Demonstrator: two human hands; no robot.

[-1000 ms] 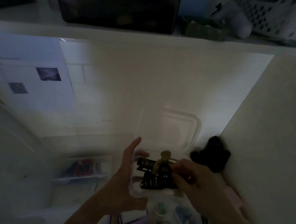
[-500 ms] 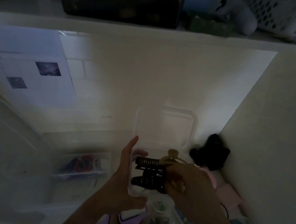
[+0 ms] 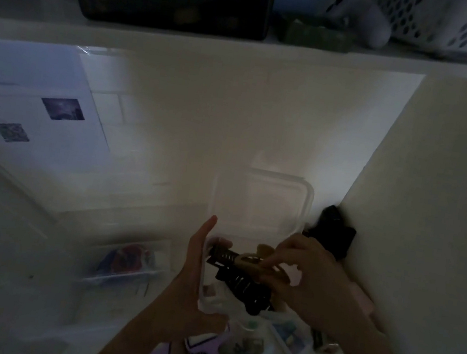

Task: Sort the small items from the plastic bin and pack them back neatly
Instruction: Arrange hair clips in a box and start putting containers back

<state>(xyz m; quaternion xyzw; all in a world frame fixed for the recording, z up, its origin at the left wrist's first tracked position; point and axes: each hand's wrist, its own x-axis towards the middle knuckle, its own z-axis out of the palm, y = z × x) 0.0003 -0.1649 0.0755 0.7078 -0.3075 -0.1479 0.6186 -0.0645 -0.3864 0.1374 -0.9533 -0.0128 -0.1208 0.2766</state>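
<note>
Since half a second ago, right hand is lifting slightly, fingers now pinching a beige clip above black claw hair clips, lower centre of frame. Left hand is cupping the small clear plastic container, thumb raised, fingers curled round its wall.

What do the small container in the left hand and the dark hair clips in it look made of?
Container: clear, slightly frosted plastic, since the hand shows through its wall. Hair clips: probably hard black plastic, with moulded teeth and slots; the dim light hides the finish.
</note>
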